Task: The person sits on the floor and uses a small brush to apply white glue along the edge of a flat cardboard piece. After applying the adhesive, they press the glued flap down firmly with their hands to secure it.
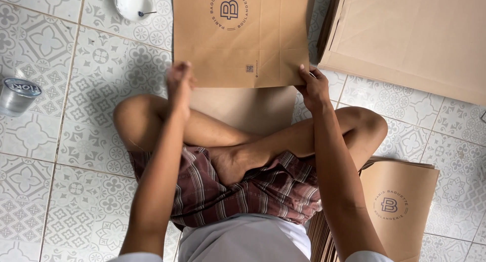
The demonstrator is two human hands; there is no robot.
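A flat brown paper bag (243,36) with a round dark logo lies on the tiled floor in front of my crossed legs. My right hand (313,87) pinches its near right corner. My left hand (179,84) is blurred at the bag's near left corner, fingers together, and I cannot tell whether it grips the paper. Under the bag's near edge lies another plain brown sheet (243,107), reaching back to my shins.
A stack of flat brown bags (420,39) lies at the far right. More printed bags (400,206) are piled by my right knee. A white bowl (132,2) with a small spoon sits far left. A sealed plastic water cup (17,95) stands at the left edge.
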